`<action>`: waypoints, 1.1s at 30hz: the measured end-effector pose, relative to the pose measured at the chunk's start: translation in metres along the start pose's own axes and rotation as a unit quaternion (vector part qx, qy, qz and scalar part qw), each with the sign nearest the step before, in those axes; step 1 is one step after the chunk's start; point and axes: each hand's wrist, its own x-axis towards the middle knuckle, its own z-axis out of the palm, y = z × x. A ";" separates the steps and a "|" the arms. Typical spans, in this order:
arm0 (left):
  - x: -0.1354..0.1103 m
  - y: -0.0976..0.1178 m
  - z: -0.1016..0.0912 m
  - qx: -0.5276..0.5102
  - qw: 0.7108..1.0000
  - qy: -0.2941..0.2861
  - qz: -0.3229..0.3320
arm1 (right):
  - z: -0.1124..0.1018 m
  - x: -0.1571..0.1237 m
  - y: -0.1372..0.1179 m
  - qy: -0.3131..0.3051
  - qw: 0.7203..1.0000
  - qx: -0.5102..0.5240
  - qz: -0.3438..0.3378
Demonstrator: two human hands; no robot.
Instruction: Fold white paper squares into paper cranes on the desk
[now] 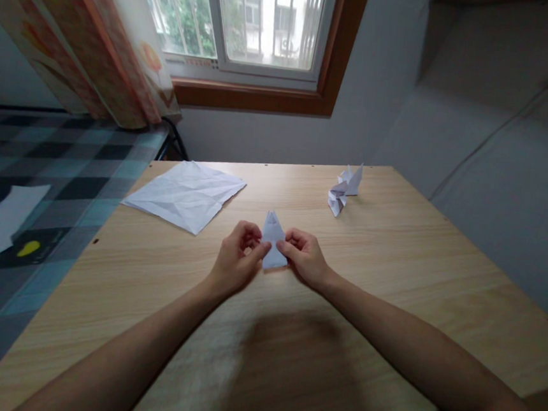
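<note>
Between my two hands is a small folded white paper [275, 234], narrow at its far end and wider toward me, held just over the wooden table. My left hand [240, 254] pinches its left edge, thumb on the near face and fingers curled behind. On the opposite edge my right hand [305, 254] grips in the same way, thumb pressed on the front. The fingertips behind the paper are hidden.
A creased white paper sheet [189, 193] lies at the table's far left. Folded paper figures [345, 189] stand at the back right. Left of the wooden table [394, 254] is a checkered cloth [90, 167] with white paper [1, 223] on it. A window and curtain [82, 35] are beyond.
</note>
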 end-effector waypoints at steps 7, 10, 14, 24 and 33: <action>0.003 0.001 0.001 -0.013 1.000 0.020 -0.016 | 0.005 -0.002 -0.009 -0.011 1.000 -0.023 -0.007; 0.004 0.003 0.001 -0.013 0.999 0.024 -0.025 | 0.005 -0.002 -0.009 -0.015 1.000 -0.024 0.001; 0.004 0.000 0.002 -0.028 0.999 0.013 -0.024 | 0.004 -0.002 -0.006 0.000 0.999 -0.034 0.009; 0.003 0.002 0.000 0.035 0.996 -0.051 -0.064 | 0.003 -0.001 0.000 0.068 0.997 -0.020 -0.029; 0.008 0.003 -0.004 0.066 0.995 -0.051 -0.055 | 0.008 -0.002 -0.007 0.034 0.999 0.025 -0.007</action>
